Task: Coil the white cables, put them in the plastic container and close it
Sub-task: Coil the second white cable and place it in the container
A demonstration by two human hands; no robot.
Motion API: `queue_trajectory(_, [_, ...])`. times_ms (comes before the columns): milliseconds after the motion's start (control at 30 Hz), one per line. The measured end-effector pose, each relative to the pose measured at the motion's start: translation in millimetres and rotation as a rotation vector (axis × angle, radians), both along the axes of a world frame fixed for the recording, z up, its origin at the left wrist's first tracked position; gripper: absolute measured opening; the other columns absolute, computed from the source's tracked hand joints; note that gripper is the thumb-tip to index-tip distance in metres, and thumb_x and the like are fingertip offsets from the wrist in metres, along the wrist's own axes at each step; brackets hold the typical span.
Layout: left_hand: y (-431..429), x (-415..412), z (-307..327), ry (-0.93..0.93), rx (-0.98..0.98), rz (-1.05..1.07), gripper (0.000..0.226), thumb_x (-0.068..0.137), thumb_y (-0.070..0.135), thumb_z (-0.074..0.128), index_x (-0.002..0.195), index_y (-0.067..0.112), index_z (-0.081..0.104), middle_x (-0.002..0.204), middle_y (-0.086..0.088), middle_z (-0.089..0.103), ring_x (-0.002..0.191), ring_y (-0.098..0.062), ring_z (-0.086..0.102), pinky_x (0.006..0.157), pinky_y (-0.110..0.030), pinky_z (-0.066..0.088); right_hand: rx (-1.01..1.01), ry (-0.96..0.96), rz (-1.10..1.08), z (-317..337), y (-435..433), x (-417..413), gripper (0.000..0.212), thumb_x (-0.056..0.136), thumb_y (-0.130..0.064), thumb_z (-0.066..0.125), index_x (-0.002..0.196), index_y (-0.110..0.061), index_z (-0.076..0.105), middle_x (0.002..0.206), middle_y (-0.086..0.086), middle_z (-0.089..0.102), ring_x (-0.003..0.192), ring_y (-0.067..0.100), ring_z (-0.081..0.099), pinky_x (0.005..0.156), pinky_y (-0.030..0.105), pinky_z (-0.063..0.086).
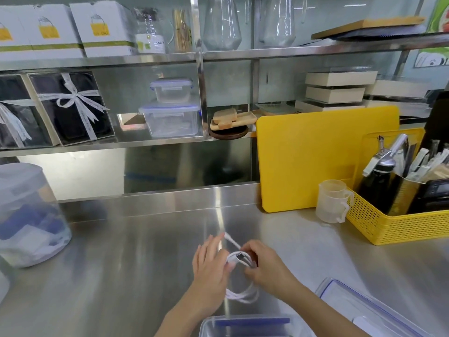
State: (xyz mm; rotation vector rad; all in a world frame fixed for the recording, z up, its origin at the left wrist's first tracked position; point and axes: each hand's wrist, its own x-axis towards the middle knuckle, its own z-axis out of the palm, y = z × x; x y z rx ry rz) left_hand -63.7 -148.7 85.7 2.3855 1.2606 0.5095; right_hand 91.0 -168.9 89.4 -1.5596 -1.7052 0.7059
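A white cable (239, 294) hangs in loops between both hands above the steel counter. My left hand (211, 266) grips the coil from the left, fingers partly spread. My right hand (264, 266) pinches the cable's plug end at the top of the coil. One loose end sticks up towards the back left of the hands. The clear plastic container (243, 327) with blue trim stands open at the bottom edge of the view, right below the hands. Its clear lid (364, 310) lies on the counter at the bottom right.
A large clear jar (29, 215) stands on the left. A yellow cutting board (315, 154) leans against the back at the right, with two measuring cups (332, 200) and a yellow basket (398, 222) of utensils beside it. Steel shelves with boxes run along the back.
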Motion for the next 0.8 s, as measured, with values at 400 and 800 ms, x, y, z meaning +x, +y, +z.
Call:
queue_trajectory(400, [-3, -2, 17, -0.369, -0.383, 0.025, 0.019, 0.098, 0.037, 0.037, 0.084, 0.026, 0.046, 0.062, 0.008, 0.062, 0.061, -0.011, 0.057, 0.073, -0.038, 0.05, 0.404, -0.297, 0.031, 3, -6, 3, 0.033, 0.079, -0.009, 0.06, 0.097, -0.034, 0.046, 0.095, -0.004, 0.05, 0.075, 0.009, 0.051, 0.064, 0.021, 0.044])
queue_trajectory(800, [-8, -1, 34, -0.664, -0.773, 0.037, 0.019, 0.099, 0.023, 0.039, 0.096, 0.013, 0.056, 0.082, -0.004, 0.072, 0.062, -0.012, 0.064, 0.058, -0.024, 0.05, 0.864, -0.314, 0.008, -2, -2, 3, 0.022, 0.096, -0.023, 0.042, 0.084, -0.013, 0.057, 0.083, 0.002, 0.064, 0.074, 0.01, 0.054, 0.066, 0.019, 0.049])
